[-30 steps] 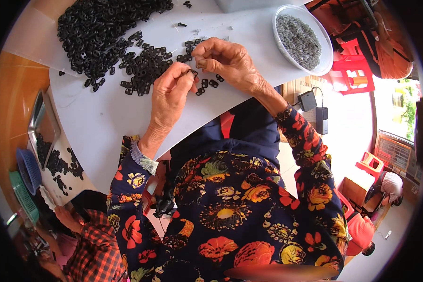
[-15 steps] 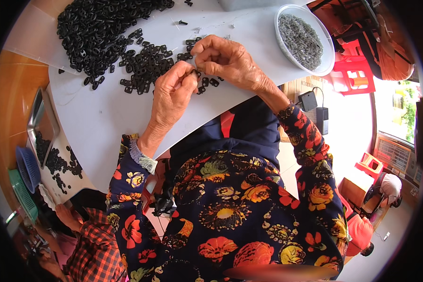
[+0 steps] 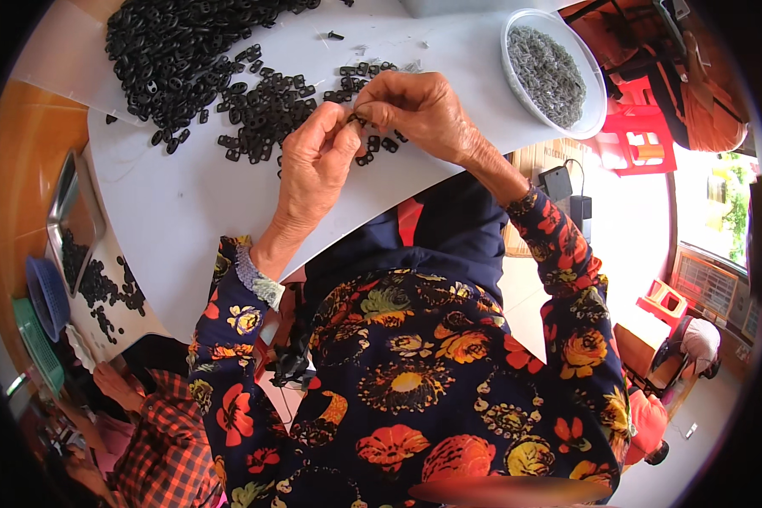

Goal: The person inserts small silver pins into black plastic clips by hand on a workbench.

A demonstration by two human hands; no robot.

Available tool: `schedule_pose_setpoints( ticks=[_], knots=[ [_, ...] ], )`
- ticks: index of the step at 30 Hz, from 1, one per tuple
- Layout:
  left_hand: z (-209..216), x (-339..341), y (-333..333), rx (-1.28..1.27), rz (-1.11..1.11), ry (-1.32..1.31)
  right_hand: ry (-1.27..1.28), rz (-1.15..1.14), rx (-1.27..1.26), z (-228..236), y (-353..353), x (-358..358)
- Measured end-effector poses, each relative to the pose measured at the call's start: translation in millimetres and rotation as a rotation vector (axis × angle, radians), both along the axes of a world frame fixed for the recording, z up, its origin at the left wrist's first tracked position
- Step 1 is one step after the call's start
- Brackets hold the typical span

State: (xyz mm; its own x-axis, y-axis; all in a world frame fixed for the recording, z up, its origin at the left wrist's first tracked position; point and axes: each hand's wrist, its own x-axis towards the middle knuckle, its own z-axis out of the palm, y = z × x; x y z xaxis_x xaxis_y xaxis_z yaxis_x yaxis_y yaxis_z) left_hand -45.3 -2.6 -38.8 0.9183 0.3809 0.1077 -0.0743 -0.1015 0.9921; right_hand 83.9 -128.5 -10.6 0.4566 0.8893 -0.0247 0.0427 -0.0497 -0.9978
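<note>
small black part is located at the fingertips of the left hand, above the white table. left grip: thumb and index finger are together, clamped on the part, which is mostly covered by the fingertips. right hand: thumb and index finger are bent toward the same part, with the tips at or just beside it; whether they are closed on anything is hidden and cannot be told. the two hands are close together, fingertips nearly meeting. a few loose black parts lie on the table just below the fingertips, and others lie beyond the hands. to the left of these is a middle heap of similar black parts with paired holes. farther left and toward the far side is a large pile of black pieces. a single black pin-shaped piece lies apart, beyond the middle heap. at the right end of the table, a round translucent tub contains many small grey, see-through pieces. outward to the left are a metal tray, a blue basket and a green basket; a co-worker in a checked shirt is at the lower left. a red stool stands at the right.
</note>
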Motion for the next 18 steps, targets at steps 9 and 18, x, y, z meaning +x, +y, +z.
schedule_pose_setpoints(
  ticks=[9, 18],
  knots=[
    [-1, -2, 2, -0.036, 0.018, -0.079, -0.245, -0.131, -0.057, -7, 7, -10],
    [3, -1, 4, -0.078, 0.014, -0.046, -0.002, -0.09, 0.044, -7, 7, -4]
  ],
)
